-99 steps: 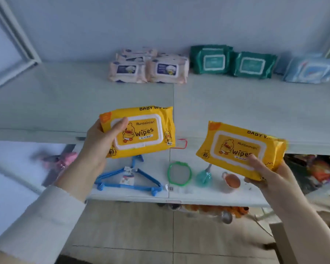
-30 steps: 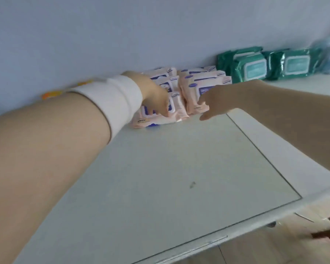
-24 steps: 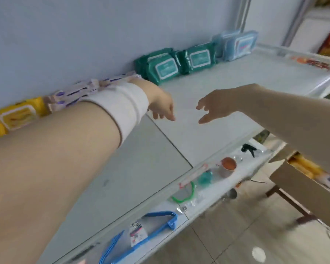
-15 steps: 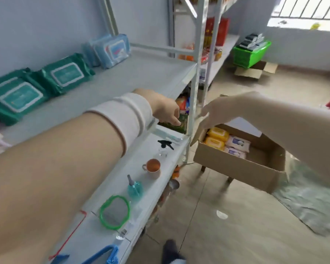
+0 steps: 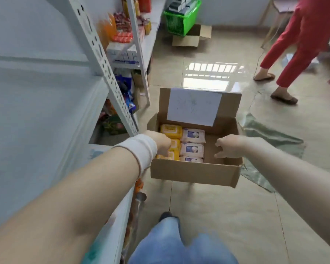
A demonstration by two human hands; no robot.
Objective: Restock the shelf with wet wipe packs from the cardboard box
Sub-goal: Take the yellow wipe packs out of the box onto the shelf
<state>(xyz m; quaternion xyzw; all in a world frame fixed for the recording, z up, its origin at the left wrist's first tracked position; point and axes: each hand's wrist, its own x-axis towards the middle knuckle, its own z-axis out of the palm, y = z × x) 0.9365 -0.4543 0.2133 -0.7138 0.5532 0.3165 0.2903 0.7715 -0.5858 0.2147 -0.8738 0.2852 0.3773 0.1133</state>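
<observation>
An open cardboard box [image 5: 194, 172] stands raised off the floor just ahead of me, its lid flap upright with a white sheet on it. Inside, yellow wet wipe packs [image 5: 171, 129] fill the left column and pale pink packs [image 5: 192, 135] the middle; the right part is bare cardboard. My left hand [image 5: 160, 143], with a white band on its wrist, hangs over the yellow packs with fingers pointing down and holds nothing. My right hand [image 5: 229, 147] hovers over the bare right part, fingers loosely spread, empty. The white shelf [image 5: 46, 111] is at my left.
A slanted white shelf post [image 5: 107, 73] stands between the shelf and the box. Farther shelves hold snacks and bottles. A person in red [image 5: 303, 35] walks at the back right. A green basket [image 5: 181, 18] sits on another box; a green sack [image 5: 271, 134] lies on the floor.
I have turned from the shelf to the box. The two yellow packs I held earlier are out of my hands, and both empty hands have come down over the open box.
</observation>
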